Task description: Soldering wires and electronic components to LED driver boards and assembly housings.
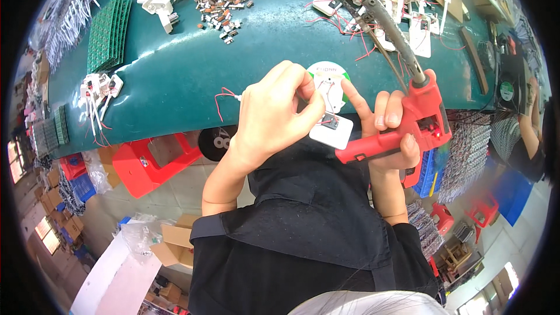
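Note:
My right hand [388, 131] is wrapped round the red handle of a soldering gun [421, 115]. Its grey metal barrel points up and to the left over the table, and a small red light glows on its body. The right index finger is stretched toward a white plastic part [330, 135]. Fingers and thumb of my left hand [276, 108] are pinched at this part, which carries a small black component [329, 120] and thin wires. A disc with a white and green label [328, 69], which looks like a solder reel, lies just behind it.
On the green tabletop [157, 58] are a heap of small brown-and-silver switches [227, 0], white plastic parts [160, 0], stacked green circuit boards [109, 32] and wired white pieces [423, 35]. A red stool [137, 169] stands below the edge. Another person's arm [529, 125] shows far right.

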`<action>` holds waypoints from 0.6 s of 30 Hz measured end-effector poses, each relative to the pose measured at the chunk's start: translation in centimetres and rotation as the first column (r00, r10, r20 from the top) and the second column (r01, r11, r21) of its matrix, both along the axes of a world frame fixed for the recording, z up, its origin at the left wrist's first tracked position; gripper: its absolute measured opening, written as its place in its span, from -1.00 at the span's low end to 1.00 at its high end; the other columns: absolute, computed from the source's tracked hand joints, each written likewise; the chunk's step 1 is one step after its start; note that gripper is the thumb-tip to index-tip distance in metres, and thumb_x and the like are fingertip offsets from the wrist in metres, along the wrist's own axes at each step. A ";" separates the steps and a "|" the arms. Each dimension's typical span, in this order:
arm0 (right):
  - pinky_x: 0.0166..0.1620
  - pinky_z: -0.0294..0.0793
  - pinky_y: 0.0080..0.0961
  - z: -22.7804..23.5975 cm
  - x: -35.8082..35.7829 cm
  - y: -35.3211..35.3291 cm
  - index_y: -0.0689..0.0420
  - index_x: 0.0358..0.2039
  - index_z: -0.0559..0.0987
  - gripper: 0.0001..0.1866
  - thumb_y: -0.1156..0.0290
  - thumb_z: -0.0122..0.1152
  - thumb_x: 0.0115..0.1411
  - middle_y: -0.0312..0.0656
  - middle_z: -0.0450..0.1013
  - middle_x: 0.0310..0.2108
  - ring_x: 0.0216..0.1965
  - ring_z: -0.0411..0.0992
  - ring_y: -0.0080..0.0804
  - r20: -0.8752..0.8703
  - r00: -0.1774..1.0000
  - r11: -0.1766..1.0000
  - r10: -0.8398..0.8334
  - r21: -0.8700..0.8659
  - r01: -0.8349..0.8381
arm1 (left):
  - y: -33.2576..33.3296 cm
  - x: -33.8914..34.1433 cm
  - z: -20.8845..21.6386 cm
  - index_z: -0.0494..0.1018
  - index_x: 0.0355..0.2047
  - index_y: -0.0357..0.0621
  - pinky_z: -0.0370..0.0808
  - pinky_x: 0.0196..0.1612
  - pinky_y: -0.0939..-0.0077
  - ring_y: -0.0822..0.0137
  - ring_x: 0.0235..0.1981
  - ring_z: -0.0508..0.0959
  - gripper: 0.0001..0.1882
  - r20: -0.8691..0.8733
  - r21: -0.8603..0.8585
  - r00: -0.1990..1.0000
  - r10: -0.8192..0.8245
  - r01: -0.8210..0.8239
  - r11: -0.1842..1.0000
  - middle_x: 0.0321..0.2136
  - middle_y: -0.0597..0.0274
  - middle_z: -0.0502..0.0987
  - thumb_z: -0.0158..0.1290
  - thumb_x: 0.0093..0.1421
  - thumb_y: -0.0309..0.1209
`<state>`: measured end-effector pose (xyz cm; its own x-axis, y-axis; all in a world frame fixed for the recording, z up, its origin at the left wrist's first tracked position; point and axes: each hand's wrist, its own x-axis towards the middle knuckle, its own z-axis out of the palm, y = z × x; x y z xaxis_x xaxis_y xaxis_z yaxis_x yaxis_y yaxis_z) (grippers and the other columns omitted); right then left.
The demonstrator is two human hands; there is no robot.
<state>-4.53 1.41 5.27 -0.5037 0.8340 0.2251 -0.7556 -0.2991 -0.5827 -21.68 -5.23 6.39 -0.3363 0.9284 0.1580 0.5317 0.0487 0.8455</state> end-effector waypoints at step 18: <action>0.24 -0.06 0.35 -1.0 0.0 -0.2 0.01 0.35 -0.17 -0.03 0.31 0.18 0.01 -0.24 0.37 -0.38 -0.37 0.38 -0.41 -0.012 0.998 0.998 -0.069 -0.009 0.069 | -1.0 -0.8 -0.1 0.42 -0.44 -0.24 0.42 -0.55 0.57 0.46 -0.63 0.46 -0.89 0.076 0.035 0.987 -0.139 0.137 0.990 -0.47 0.25 0.44 0.14 0.08 -0.52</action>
